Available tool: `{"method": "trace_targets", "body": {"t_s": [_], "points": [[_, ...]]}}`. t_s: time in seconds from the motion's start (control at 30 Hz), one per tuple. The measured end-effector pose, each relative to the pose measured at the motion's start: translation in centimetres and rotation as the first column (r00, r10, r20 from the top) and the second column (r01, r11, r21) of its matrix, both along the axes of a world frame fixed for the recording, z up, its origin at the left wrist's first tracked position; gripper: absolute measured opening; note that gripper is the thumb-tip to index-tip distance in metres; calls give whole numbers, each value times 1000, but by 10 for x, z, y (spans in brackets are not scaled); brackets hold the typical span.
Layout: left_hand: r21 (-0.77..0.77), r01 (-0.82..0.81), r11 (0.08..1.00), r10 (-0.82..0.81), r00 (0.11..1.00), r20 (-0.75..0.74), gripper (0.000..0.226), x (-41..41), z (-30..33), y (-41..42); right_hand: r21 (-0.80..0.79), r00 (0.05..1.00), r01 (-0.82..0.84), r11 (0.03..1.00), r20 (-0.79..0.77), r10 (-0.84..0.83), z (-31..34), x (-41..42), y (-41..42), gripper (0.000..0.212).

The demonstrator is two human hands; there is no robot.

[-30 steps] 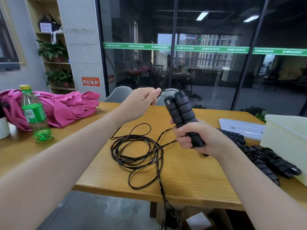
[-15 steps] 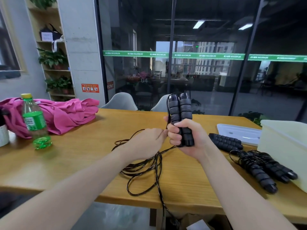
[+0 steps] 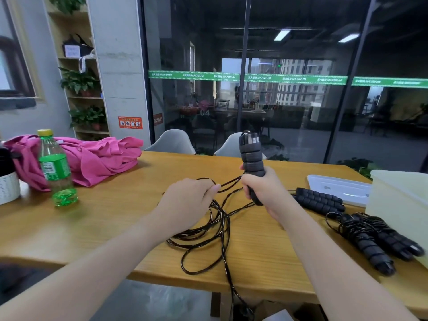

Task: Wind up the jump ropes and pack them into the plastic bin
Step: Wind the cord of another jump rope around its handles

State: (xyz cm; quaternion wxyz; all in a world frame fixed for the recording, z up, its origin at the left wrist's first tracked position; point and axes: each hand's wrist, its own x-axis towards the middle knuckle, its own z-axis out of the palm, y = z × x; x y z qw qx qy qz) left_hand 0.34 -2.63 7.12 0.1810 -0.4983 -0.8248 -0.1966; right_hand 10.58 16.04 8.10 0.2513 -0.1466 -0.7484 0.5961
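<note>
Right hand (image 3: 261,188) grips the upright handles (image 3: 251,156), left hand (image 3: 190,200) pinches the cord (image 3: 222,218), whose end drops off-table.

We see a wooden tabletop (image 3: 120,218) carrying a green bottle (image 3: 56,169) beside a heap of pink cloth (image 3: 97,158) at its left. Loose black rope (image 3: 208,230) lies mid-table. At right sit a white lid (image 3: 340,188), a plastic bin (image 3: 400,205) and two wound jump ropes (image 3: 379,239) just beside it.
</note>
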Motion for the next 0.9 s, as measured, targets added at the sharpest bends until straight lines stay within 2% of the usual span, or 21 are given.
{"method": "trace_targets", "body": {"t_s": [0.07, 0.13, 0.23, 0.3, 0.37, 0.43, 0.47, 0.5, 0.57, 0.6, 0.67, 0.77, 0.8, 0.87, 0.9], "points": [[-31, 12, 999, -17, 987, -157, 52, 9, 16, 2, 178, 997, 59, 982, 44, -68, 0, -1, -1, 21], [-95, 22, 995, -45, 968, -247, 51, 15, 35, 3, 377, 992, 94, 922, 45, -119, 2, 0, 1, 15], [-223, -66, 973, -30, 916, -400, 52, 11, 58, 1, 656, 954, 206, 726, 29, -297, 9, 3, 10, 21], [-239, -83, 968, -47, 869, -492, 49, 9, 70, 0, 788, 901, 223, 574, 59, -431, 17, 6, 13, 21], [-229, -50, 972, -89, 825, -557, 48, 7, 82, 6, 854, 851, 162, 495, 134, -508, 24, 7, 12, 21], [-215, 31, 976, -151, 810, -566, 49, 3, 92, 14, 900, 818, -21, 435, 265, -510, 30, 8, 6, 19], [-209, 81, 975, -183, 824, -535, 50, 0, 96, 19, 907, 812, -150, 394, 341, -473, 32, 9, 2, 16], [-210, 146, 967, -226, 871, -436, 49, -5, 99, 23, 889, 806, -280, 363, 423, -414, 34, 11, -3, 14], [-215, 293, 932, -313, 948, -64, 46, -16, 98, 33, 808, 797, -446, 385, 554, -240, 39, 19, -12, 12], [-201, 355, 913, -334, 933, 133, 47, -24, 96, 36, 761, 798, -483, 432, 586, -140, 43, 24, -16, 13], [-139, 437, 889, -357, 850, 387, 49, -35, 85, 38, 682, 824, -497, 537, 565, 45, 53, 36, -20, 16], [6, 359, 933, -306, 789, 533, 20, -36, 68, 45, 608, 894, -423, 671, 401, 201, 64, 47, -11, 14], [49, 364, 930, -316, 725, 612, 26, -31, 63, 51, 566, 916, -383, 730, 337, 219, 64, 49, -7, 15], [189, 320, 929, -341, 533, 775, 45, -19, 50, 63, 474, 951, -292, 831, 233, 201, 58, 49, 0, 18], [244, 269, 932, -354, 522, 776, 48, -15, 44, 67, 449, 966, -240, 861, 202, 163, 54, 46, 3, 17]]}}
